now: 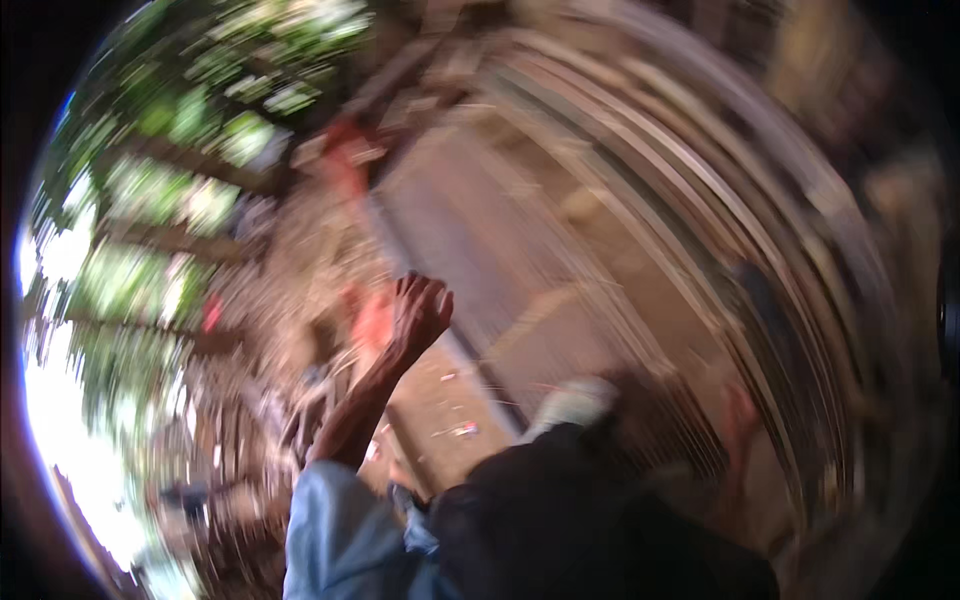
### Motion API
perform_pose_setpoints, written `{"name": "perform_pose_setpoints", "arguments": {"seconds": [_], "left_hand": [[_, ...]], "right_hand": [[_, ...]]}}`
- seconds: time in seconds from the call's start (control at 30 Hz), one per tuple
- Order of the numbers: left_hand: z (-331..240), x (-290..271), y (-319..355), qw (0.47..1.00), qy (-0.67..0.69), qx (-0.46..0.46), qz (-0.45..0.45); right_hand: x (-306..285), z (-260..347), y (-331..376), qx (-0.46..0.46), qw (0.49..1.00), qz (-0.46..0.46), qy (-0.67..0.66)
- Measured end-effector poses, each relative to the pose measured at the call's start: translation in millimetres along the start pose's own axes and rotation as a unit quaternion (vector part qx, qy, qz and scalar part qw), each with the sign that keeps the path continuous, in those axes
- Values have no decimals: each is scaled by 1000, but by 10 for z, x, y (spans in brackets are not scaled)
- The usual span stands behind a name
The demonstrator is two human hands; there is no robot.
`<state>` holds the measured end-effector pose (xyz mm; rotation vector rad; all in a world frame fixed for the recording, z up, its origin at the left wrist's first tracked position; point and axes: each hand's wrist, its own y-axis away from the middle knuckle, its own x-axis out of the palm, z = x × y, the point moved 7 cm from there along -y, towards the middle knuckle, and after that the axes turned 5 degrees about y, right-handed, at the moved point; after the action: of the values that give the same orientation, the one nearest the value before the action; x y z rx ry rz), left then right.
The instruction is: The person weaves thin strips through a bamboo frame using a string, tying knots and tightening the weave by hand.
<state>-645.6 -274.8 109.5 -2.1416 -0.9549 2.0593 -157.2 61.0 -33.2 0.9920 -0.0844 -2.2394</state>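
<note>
Strong motion blur smears the view. My left hand point(420, 308) is stretched forward from a light-blue sleeve point(335, 515), its fingers curled. It is over or beside the near-left edge of a wide brownish panel point(460, 215); whether it touches the panel I cannot tell. What the curled fingers hold, if anything, does not show. On the right, my right hand point(740, 412) is a smear beside long wooden strips point(655, 310), and its fingers cannot be made out. Dark clothing point(560, 500) fills the lower middle, with a pale blurred shape point(578, 402) at its upper end.
Long boards or strips point(740, 190) run along the right side, bent by the lens. Brown earth with small litter point(458, 430) lies at lower left of the panel. Orange-red blurred things point(372, 318) are left of my left hand. Green foliage point(190, 120) and posts stand farther left.
</note>
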Motion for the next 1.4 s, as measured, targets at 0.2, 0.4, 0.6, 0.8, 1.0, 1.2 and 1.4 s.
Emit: {"name": "perform_pose_setpoints", "arguments": {"seconds": [0.2, 0.4, 0.6, 0.8, 1.0, 1.2, 1.4], "left_hand": [[-2547, 1243, -374, 971, 193, 93, 104], [-3298, 2046, 333, 941, 185, 142, 247], [-2964, 2166, 517, 843, 322, -36, 430], [-2773, 1281, 267, 673, 508, -263, 469], [-1404, 601, 765, 778, 311, 41, 544], [34, -42, 1195, 678, -152, -46, 718], [-1778, 822, -160, 942, 183, 33, 281]], "right_hand": [[-176, 324, 48, 47, 996, -65, -48], [-135, 12, 350, 155, 983, -4, -102], [204, 26, 198, 115, 985, 24, -128], [489, -173, -255, 31, 981, 18, -190], [617, -141, -186, 79, 961, 204, -169], [588, -46, -173, 96, 945, 191, -247], [466, -32, -123, 76, 970, 182, -142]]}}
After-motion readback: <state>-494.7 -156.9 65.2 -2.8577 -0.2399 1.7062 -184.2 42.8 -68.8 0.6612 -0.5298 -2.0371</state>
